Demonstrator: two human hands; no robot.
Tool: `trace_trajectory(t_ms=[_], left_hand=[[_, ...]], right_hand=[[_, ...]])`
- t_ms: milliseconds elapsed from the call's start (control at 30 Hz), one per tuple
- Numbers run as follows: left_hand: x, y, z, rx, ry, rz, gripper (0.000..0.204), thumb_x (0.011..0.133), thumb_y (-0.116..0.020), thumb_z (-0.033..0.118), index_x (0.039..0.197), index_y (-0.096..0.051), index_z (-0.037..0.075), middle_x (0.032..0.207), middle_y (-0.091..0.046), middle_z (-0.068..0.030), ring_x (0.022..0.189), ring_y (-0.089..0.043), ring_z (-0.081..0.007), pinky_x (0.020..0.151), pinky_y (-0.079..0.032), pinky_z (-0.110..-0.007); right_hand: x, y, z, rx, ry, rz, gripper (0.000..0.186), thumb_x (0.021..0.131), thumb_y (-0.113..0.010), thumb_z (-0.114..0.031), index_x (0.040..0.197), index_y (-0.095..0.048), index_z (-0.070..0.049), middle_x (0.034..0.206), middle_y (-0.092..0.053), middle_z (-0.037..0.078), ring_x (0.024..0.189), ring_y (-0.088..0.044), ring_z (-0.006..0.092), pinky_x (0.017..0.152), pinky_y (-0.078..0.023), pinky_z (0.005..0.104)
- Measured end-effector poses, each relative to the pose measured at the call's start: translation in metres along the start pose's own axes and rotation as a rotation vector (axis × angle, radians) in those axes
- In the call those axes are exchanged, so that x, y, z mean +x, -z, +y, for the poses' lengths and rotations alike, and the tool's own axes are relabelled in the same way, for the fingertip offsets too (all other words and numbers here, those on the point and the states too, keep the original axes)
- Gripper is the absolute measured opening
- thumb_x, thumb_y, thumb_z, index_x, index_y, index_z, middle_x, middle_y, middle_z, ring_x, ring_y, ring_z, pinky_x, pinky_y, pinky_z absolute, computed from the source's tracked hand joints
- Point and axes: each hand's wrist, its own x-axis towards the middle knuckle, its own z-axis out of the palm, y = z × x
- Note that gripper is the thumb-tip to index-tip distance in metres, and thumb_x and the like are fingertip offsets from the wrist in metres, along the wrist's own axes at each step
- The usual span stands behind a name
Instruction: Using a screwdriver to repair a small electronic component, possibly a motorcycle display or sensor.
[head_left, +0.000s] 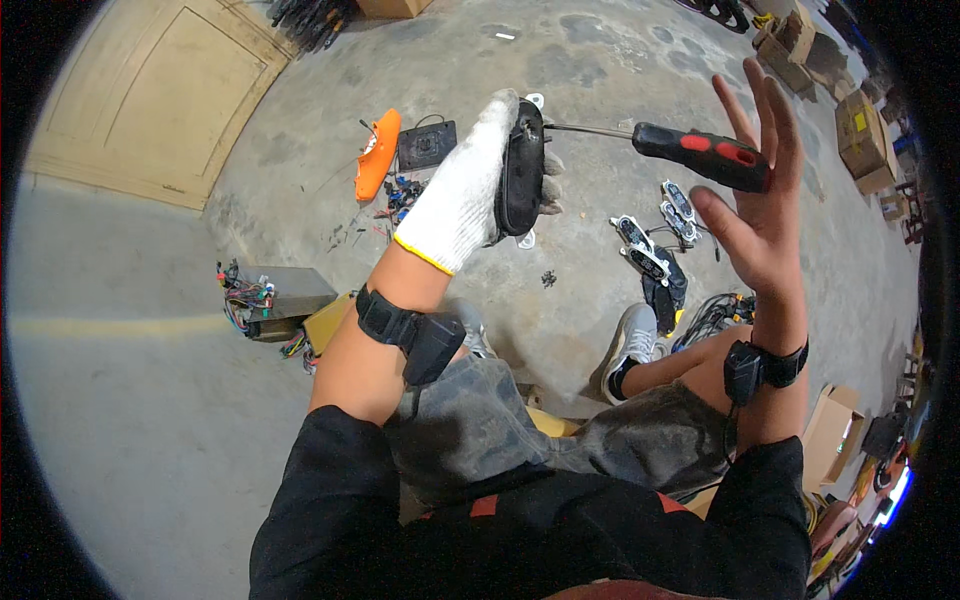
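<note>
My left hand (468, 178), in a white knit glove with a yellow cuff edge, grips a black oval housing (520, 172) in front of me. White tabs stick out at its top and bottom. A screwdriver (695, 155) with a black and red handle lies nearly level, its shaft reaching the right side of the housing. Whether the tip sits in a screw is too small to tell. Bare and with fingers spread, my right hand (765, 225) has its palm side against the handle's end, without fingers wrapped round it.
On the concrete floor lie an orange shell (378, 157), a black panel (427, 146), tangled connectors (403, 194), small screws (548, 279) and white-and-black oval modules (640, 250). A grey box (288, 292) with wires stands left, coiled cables (715, 318) right. Cardboard boxes (863, 140) line the right side.
</note>
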Motion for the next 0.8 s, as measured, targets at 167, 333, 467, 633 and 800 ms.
trace_trajectory(t_ms=[167,333,467,633,800], left_hand=[[-0.002,-0.001,0.0,0.007,-0.016,0.001,0.054,0.097,-0.049,0.056,0.111,-0.062,0.005,0.082,-0.07,-0.0166,0.061,-0.069,-0.0265,0.058,-0.061,-0.044],[-0.001,0.003,0.002,0.013,0.004,-0.059,0.056,0.097,-0.047,0.058,0.11,-0.06,0.005,0.081,-0.069,-0.0167,0.059,-0.068,-0.0275,0.057,-0.06,-0.043],[0.0,0.005,0.001,0.077,0.033,-0.112,0.059,0.098,-0.044,0.06,0.109,-0.058,0.004,0.08,-0.069,-0.0171,0.057,-0.067,-0.0284,0.055,-0.059,-0.042],[-0.001,0.005,-0.001,0.067,0.041,-0.153,0.06,0.1,-0.038,0.059,0.123,-0.055,0.006,0.084,-0.069,-0.018,0.061,-0.068,-0.0292,0.06,-0.06,-0.045],[0.003,0.008,0.001,-0.036,0.068,-0.126,0.058,0.102,-0.033,0.057,0.135,-0.05,0.013,0.091,-0.069,-0.0197,0.065,-0.069,-0.0303,0.067,-0.059,-0.051]], right_hand=[[0.003,0.011,-0.005,0.178,-0.12,-0.214,0.045,0.083,-0.068,0.007,0.125,-0.054,-0.001,0.14,-0.052,0.022,0.125,-0.055,0.0353,0.089,-0.054,0.0354],[0.004,0.01,-0.016,0.159,-0.253,-0.119,0.026,0.083,-0.071,0.005,0.106,-0.061,0.0,0.127,-0.062,0.022,0.097,-0.067,0.0193,0.057,-0.053,0.0202],[0.007,0.009,-0.022,0.011,-0.401,0.042,0.021,0.085,-0.075,-0.005,0.103,-0.064,-0.001,0.109,-0.071,0.016,0.061,-0.058,0.005,0.046,-0.044,0.0177],[0.009,0.011,-0.018,-0.134,-0.469,0.146,0.028,0.089,-0.072,-0.014,0.11,-0.061,0.0,0.102,-0.073,0.01,0.077,-0.064,0.0085,0.06,-0.05,0.0222],[0.004,0.012,-0.005,-0.046,-0.05,-0.011,0.057,0.089,-0.066,-0.007,0.139,-0.039,-0.005,0.138,-0.05,0.02,0.117,-0.06,0.0335,0.097,-0.049,0.0398]])
